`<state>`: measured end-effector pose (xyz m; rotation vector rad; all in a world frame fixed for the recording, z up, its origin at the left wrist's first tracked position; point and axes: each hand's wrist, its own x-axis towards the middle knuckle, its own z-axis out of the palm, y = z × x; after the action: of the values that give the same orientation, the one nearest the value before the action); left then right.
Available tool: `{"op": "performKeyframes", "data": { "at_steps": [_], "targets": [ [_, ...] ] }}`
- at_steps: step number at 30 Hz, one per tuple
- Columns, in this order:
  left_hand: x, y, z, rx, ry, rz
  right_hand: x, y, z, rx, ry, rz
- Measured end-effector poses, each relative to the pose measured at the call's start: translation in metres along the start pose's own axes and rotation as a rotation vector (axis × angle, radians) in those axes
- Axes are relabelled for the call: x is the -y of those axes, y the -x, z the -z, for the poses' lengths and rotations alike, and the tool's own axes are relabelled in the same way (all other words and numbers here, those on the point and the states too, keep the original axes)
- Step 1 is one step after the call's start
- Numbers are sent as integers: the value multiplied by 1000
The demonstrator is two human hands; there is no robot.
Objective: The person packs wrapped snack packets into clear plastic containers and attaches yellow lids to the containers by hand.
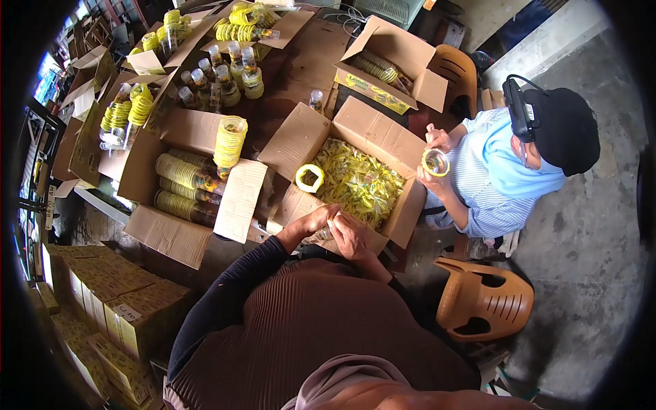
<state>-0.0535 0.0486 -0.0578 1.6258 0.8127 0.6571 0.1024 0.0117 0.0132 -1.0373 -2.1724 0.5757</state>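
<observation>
My left hand [316, 219] and my right hand [350, 238] meet at the near edge of an open cardboard box [361, 128]. The fingers of both are closed together. What they pinch is too small or hidden to make out; something clear shows just below them. Inside the box lies a heap of small yellow-and-green packets [362, 181]. A yellow ring-shaped rim [309, 178], seen from above, sits at the box's left side, close beyond my left hand.
To the left, a cardboard box [167, 236] holds rows of stacked yellow-rimmed cups [179, 171]; another stack [230, 140] stands upright. Several clear cups [219, 75] are behind. A co-worker [499, 171] at right holds a yellow-rimmed cup [435, 162]. An orange chair [488, 301] stands near.
</observation>
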Motion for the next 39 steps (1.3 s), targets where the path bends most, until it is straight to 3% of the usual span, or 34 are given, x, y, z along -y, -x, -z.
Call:
{"op": "performKeyframes", "data": {
  "at_steps": [2,5,12,14,15,16,18,20,22,24,26,28,30,31,34,38,39],
  "targets": [
    [-4,5,0,-48,176,-51,2,-3,-2,-18,63,76],
    [3,8,13,41,60,-224,8,-9,-2,-12,139,132],
    [9,10,12,39,199,-234,3,-16,-3,-57,137,165],
    [-17,13,4,-326,704,165,4,-24,3,-91,69,83],
    [-32,5,23,-16,876,262,7,-28,10,-104,78,53],
    [-38,10,29,-13,937,331,3,-30,14,-105,81,51],
    [-28,8,32,106,699,-22,-4,-33,23,-170,37,37],
    [-38,12,35,74,704,62,-6,-35,36,-189,25,56],
    [-56,11,39,2,599,-52,-11,-32,43,-122,-109,34],
    [-59,8,39,10,688,-35,-16,-26,49,-184,-229,-61],
    [-55,6,36,-98,312,-111,-24,-18,59,-208,-265,-170],
    [-67,5,27,-134,658,-147,-34,-11,74,-205,-227,-203],
    [-60,4,23,-241,385,-163,-49,4,82,-199,-179,-269],
    [-72,2,25,-296,-28,-161,-59,11,83,-210,-240,-314],
    [-74,1,20,-377,-231,-137,-72,43,105,-166,-232,-477],
    [-58,6,14,-353,-218,-144,-93,95,108,-265,-12,-534],
    [-39,7,13,-323,-202,-240,-97,108,109,-307,49,-592]
  ]
}}
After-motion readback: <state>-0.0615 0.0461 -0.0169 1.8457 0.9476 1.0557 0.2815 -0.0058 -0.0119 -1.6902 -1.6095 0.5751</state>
